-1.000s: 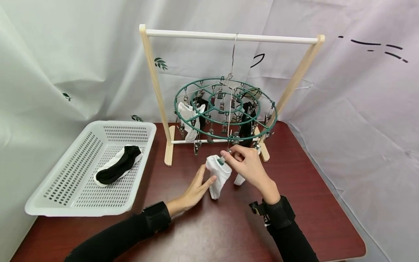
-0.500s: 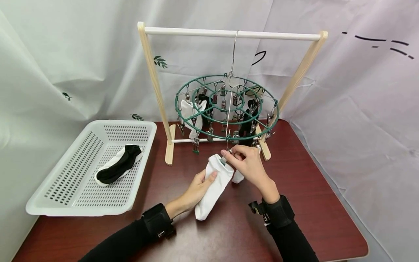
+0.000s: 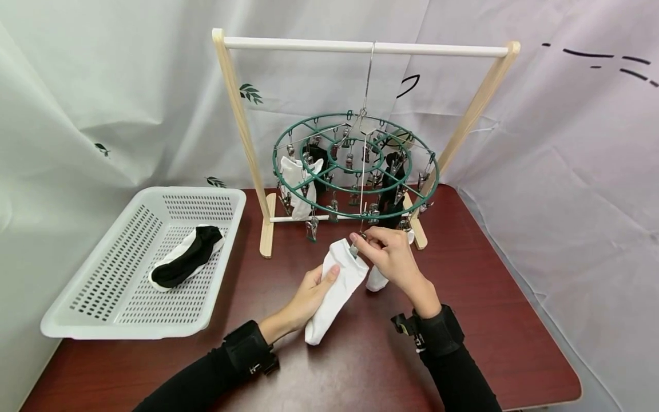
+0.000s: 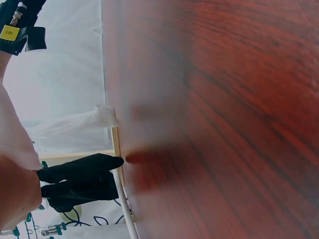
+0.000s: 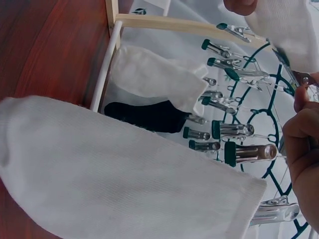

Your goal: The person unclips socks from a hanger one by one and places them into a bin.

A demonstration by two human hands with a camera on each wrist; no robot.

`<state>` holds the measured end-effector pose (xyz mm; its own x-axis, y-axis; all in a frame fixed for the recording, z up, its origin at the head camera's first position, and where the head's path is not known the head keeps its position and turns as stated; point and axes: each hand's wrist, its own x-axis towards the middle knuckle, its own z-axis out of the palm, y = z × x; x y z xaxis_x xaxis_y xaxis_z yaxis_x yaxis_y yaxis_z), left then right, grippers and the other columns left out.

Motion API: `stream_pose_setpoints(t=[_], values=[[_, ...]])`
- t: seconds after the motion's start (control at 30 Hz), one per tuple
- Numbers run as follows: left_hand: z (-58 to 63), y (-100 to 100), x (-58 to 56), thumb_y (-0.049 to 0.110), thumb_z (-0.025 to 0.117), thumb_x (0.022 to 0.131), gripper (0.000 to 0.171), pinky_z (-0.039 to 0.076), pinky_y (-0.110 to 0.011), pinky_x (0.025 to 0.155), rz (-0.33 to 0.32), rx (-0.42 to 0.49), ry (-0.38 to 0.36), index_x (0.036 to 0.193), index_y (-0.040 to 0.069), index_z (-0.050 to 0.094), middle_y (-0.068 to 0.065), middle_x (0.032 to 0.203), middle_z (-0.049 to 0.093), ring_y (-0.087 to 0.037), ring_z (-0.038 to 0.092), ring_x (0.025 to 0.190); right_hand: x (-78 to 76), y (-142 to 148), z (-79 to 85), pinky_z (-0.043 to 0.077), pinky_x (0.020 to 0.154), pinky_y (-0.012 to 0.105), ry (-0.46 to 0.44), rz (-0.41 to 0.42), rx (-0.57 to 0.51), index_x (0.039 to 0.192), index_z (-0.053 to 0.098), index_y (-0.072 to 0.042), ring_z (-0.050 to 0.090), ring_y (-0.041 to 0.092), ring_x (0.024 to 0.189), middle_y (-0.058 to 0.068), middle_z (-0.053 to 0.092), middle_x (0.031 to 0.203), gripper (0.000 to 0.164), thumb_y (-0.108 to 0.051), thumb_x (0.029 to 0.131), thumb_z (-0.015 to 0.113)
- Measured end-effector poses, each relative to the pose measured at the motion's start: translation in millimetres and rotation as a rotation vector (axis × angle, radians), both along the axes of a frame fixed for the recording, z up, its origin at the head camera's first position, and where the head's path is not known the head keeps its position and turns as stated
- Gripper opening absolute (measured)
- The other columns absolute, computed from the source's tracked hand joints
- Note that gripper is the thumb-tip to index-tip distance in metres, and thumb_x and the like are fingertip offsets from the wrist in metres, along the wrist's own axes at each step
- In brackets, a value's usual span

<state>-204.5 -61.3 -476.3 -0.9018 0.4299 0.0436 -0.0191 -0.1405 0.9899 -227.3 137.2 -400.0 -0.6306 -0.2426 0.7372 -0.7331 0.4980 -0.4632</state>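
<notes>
A white sock (image 3: 337,292) slants down to the left in the head view, its toe above the table. My left hand (image 3: 308,296) holds it, thumb on top. At the sock's opening my right hand (image 3: 392,257) pinches a metal clip (image 3: 353,250), whose tip lies on the fabric's edge. The clip hangs from the near edge of a round green drying hanger (image 3: 355,216). Another white sock (image 5: 124,169) hangs close by in the right wrist view, with a clip (image 5: 275,211) at its top. In the left wrist view, the held sock (image 4: 15,132) is partly visible.
A wooden rack (image 3: 465,123) with a white bar carries the hanger. Farther back on it hang a white sock (image 3: 298,186) and black socks (image 3: 393,177), among several bare clips. At left stands a white basket (image 3: 51,326) with black and white socks (image 3: 185,260).
My left hand has gone from touching the sock's side to holding it, and the toe has swung toward the lower left. The right hand stays at the clip.
</notes>
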Motion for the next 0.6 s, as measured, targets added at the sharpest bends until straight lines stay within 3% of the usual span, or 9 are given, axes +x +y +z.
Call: stream_pose_setpoints(t=[0.33, 0.6], values=[[3.1, -6.4, 1.0, 0.031, 0.046, 0.109, 0.038, 0.049, -0.021, 0.055, 0.017, -0.002, 0.009, 0.109, -0.006, 0.058, 0.004, 0.076, 0.063, -0.005, 0.059, 0.062, -2.2, 4.5, 0.4, 0.022, 0.050, 0.021, 0.041, -0.011, -0.043, 0.062, 0.050, -0.012, 0.025, 0.003, 0.052, -0.006, 0.027, 0.056, 0.036, 0.001, 0.084, 0.075], [22.0, -25.6, -3.3, 0.029, 0.046, 0.109, 0.038, 0.049, -0.024, 0.053, 0.096, -0.055, 0.018, 0.115, -0.005, 0.061, 0.000, 0.077, 0.066, -0.008, 0.060, 0.060, 0.6, 3.7, 1.4, 0.020, 0.049, 0.022, 0.003, -0.082, -0.089, 0.058, 0.046, -0.014, 0.021, -0.005, 0.052, -0.009, 0.024, 0.054, 0.042, -0.001, 0.082, 0.078]])
